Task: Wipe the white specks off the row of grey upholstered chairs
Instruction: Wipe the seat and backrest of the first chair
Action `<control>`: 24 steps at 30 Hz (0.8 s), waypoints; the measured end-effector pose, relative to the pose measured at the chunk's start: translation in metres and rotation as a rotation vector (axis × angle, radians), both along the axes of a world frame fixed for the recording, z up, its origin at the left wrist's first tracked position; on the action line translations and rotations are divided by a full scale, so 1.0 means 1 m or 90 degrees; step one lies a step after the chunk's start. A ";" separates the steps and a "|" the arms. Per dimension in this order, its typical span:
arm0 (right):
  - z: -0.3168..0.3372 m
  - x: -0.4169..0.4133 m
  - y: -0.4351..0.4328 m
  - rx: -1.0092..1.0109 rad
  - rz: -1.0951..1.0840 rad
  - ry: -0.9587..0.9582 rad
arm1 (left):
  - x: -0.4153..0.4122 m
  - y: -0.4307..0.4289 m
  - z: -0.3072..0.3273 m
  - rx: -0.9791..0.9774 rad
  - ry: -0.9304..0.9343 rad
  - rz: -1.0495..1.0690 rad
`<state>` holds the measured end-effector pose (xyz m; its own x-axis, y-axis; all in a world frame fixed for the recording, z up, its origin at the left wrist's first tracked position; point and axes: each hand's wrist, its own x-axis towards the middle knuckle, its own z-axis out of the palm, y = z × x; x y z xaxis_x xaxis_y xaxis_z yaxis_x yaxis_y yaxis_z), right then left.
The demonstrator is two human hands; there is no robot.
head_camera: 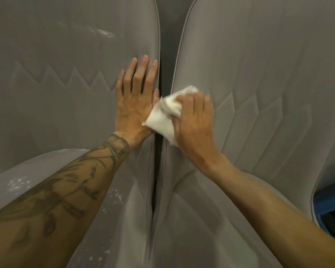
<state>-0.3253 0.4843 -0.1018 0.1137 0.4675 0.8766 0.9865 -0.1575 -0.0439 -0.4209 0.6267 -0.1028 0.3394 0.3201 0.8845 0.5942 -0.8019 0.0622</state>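
Tattooed forearm point(56, 200), lower left, crosses left chair point(46, 113) seat; white specks point(19, 183) lie scattered beside it. Centre frame: left hand point(135, 101) lies flat, fingers straight, on that chair's back. Right hand point(193, 117), blurred, grips white cloth point(161, 118), apparently against right chair point(269, 93) edge. More specks upper left.

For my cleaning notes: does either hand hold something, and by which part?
The right hand holds the white cloth by its bunched upper part; its lower corner is free. The left hand lies flat on a chair back, empty.
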 end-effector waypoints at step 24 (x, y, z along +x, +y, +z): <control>-0.111 -0.069 -0.115 -0.525 0.117 0.116 | -0.133 -0.137 -0.074 -0.319 0.314 -0.071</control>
